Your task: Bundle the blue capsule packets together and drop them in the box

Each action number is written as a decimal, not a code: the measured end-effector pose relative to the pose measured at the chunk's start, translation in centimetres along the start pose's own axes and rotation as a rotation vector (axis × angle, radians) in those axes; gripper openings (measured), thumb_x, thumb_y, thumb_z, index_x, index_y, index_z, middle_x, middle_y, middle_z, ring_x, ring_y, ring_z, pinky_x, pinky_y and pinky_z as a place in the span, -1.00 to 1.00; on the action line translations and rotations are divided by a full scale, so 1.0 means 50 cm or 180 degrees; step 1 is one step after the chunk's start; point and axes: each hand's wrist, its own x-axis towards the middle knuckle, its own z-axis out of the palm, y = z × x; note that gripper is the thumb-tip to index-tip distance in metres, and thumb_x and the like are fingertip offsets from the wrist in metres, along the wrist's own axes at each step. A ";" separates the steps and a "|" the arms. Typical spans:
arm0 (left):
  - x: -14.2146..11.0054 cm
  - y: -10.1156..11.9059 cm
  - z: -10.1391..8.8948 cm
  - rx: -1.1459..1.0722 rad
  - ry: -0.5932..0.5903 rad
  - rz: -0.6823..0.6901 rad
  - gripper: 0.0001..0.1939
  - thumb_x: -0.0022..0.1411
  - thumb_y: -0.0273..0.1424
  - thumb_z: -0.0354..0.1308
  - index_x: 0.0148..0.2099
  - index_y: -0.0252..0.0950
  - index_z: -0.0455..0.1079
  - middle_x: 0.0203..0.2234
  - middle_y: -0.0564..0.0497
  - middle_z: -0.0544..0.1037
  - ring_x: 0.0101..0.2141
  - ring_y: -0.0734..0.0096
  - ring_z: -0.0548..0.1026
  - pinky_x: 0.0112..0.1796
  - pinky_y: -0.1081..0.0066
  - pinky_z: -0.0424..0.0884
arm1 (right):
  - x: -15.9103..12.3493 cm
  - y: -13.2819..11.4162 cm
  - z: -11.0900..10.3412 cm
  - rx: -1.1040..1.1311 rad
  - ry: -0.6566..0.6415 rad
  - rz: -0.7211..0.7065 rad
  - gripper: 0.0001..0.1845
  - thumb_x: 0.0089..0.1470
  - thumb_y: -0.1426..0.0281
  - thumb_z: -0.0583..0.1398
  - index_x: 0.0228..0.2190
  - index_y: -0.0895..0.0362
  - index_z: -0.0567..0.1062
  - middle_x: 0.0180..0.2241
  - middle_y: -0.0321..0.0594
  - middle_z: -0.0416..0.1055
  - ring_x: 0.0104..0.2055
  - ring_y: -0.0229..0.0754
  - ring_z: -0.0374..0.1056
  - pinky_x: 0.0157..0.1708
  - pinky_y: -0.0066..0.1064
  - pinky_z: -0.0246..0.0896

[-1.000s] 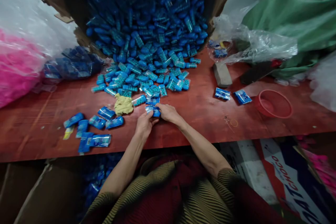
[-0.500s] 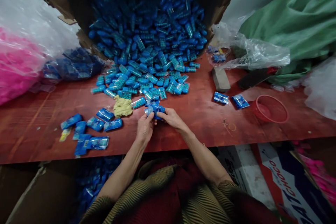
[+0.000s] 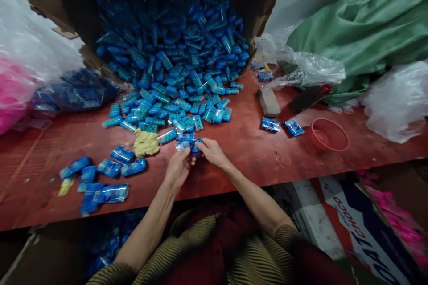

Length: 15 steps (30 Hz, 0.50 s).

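Pinching a small glossy blue packet with a clear end (image 3: 182,146), the fingers of two bare hands meet above a reddish-brown counter (image 3: 249,142). The left hand (image 3: 178,168) grips the packet's left end and the right hand (image 3: 214,153) its right, a two-sided hold that likely keeps the light wrapper steady. Just beyond the fingers lies a flat blue packet (image 3: 186,134); farther ahead, blue rounded containers with turquoise beads (image 3: 182,103) spill from a torn brown cardboard carton (image 3: 269,9), its mouth probably turned this way for easy reach. That heap crowds the far side. Left of the fingers sit a crumpled pale-yellow cloth (image 3: 146,143) and a loose cluster of shiny blue packets (image 3: 113,193), perhaps grouped apart from the heap. Well to the right stand a grey rectangular block (image 3: 269,103) and a round red plastic basket (image 3: 334,147), seemingly out of the fingers' way.
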 end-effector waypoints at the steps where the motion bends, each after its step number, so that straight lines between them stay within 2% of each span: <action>1: -0.002 0.000 -0.003 0.0035 0.0041 -0.0056 -0.87 -0.05 -0.50 0.29 -0.40 -0.41 0.40 -0.61 0.02 0.50 -0.66 0.58 0.37 -0.66 0.59 0.26 | -0.001 -0.007 -0.011 -0.0072 -0.0190 -0.0041 -0.57 0.11 0.11 0.00 -0.59 0.15 0.31 -0.62 -0.37 0.23 -0.54 -0.34 0.17 -0.52 -0.52 0.04; 3: -0.004 -0.001 -0.007 -0.0013 0.0202 -0.0174 -0.91 0.02 -0.50 0.25 -0.42 -0.39 0.38 -0.65 0.05 0.46 -0.68 0.60 0.34 -0.69 0.61 0.22 | 0.005 -0.024 -0.037 -0.0374 -0.0422 -0.0094 -0.52 0.15 0.10 -0.05 -0.59 0.16 0.34 -0.61 -0.34 0.26 -0.51 -0.31 0.20 -0.48 -0.50 0.07; 4: -0.005 -0.002 -0.009 -0.0083 0.0285 -0.0256 -0.91 0.05 -0.49 0.22 -0.43 -0.37 0.36 -0.68 0.07 0.43 -0.70 0.61 0.32 -0.70 0.62 0.20 | 0.014 -0.032 -0.053 -0.0647 -0.0374 -0.0107 -0.50 0.17 0.10 -0.07 -0.57 0.17 0.37 -0.57 -0.31 0.30 -0.47 -0.29 0.23 -0.45 -0.49 0.09; 6: -0.009 -0.003 -0.011 -0.0264 0.0403 -0.0424 -0.88 0.10 -0.46 0.19 -0.45 -0.34 0.31 -0.70 0.09 0.38 -0.71 0.61 0.30 -0.72 0.63 0.16 | 0.044 -0.041 -0.089 -0.1443 0.0459 -0.0036 -0.57 0.18 0.13 -0.04 -0.44 0.16 0.43 -0.41 -0.21 0.38 -0.32 -0.20 0.28 -0.31 -0.41 0.14; 8: -0.014 -0.005 -0.013 -0.0423 0.0423 -0.0571 -0.84 0.13 -0.44 0.18 -0.45 -0.32 0.28 -0.70 0.10 0.37 -0.70 0.62 0.29 -0.72 0.64 0.15 | 0.083 -0.037 -0.123 -0.2240 0.1236 0.0134 -0.66 0.17 0.19 0.02 -0.24 0.15 0.44 -0.16 -0.04 0.37 -0.09 -0.04 0.24 -0.15 -0.27 0.12; 9: -0.017 -0.005 -0.015 -0.0480 0.0407 -0.0630 -0.82 0.14 -0.42 0.18 -0.45 -0.32 0.27 -0.69 0.09 0.36 -0.70 0.62 0.29 -0.72 0.65 0.14 | 0.101 -0.031 -0.136 -0.2532 0.1371 0.0291 -0.65 0.17 0.20 0.04 -0.17 0.17 0.42 -0.09 0.04 0.33 -0.03 0.04 0.20 -0.12 -0.18 0.11; 12: -0.026 -0.008 -0.022 -0.0598 0.0375 -0.0752 -0.80 0.13 -0.38 0.20 -0.45 -0.32 0.26 -0.67 0.10 0.35 -0.69 0.65 0.27 -0.72 0.66 0.13 | 0.134 -0.010 -0.158 -0.2972 0.1201 0.0500 -0.63 0.20 0.23 -0.01 -0.08 0.17 0.39 -0.03 0.12 0.27 0.03 0.13 0.13 -0.08 -0.04 0.08; 15: -0.031 -0.014 -0.029 -0.0671 0.0439 -0.0830 -0.77 0.13 -0.35 0.21 -0.46 -0.32 0.25 -0.67 0.11 0.33 -0.69 0.67 0.23 -0.72 0.67 0.11 | 0.117 -0.003 -0.156 -0.3172 0.0825 0.0416 -0.64 0.23 0.32 -0.08 -0.02 0.09 0.36 -0.06 0.05 0.30 0.02 0.11 0.15 -0.09 -0.02 0.07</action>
